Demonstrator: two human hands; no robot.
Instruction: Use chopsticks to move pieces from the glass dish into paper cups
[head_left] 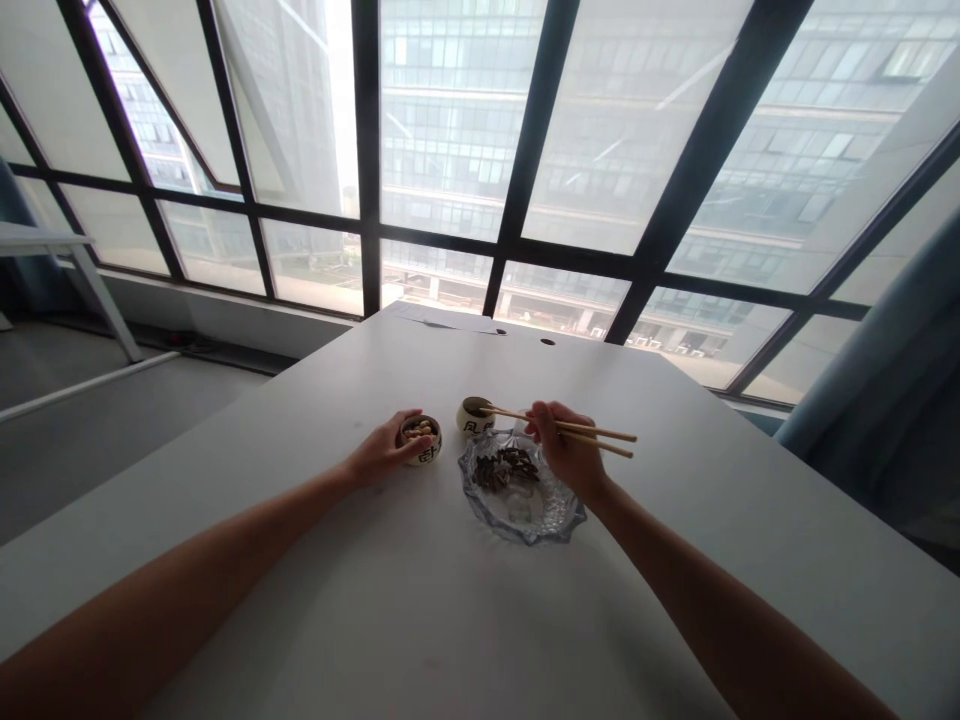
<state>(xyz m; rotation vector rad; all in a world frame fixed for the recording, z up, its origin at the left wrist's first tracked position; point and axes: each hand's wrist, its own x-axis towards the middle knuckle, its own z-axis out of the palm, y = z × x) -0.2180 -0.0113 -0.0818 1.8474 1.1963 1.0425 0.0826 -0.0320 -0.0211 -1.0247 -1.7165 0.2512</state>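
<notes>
My left hand [386, 450] is wrapped round a small cream cup [429, 456] with dark lettering, which holds several pale brown pieces that look like peanuts. In my right hand [566, 445] is a pair of chopsticks [607, 436], their tips reaching left to the mouth of a second cream cup [472, 424]. What lies inside that second cup is too dark to make out. Below the chopsticks stands a clear scalloped glass bowl [487, 515], with dark brown elongated pieces [506, 467] heaped in its far part. My right hand is over the bowl's right rim.
The white table [337, 620] extends toward large windows, with a flat white sheet [442, 319] and two dark round holes near its far edge. Another white table [45, 238] stands at far left, and a blue-grey curtain [885, 400] hangs at right.
</notes>
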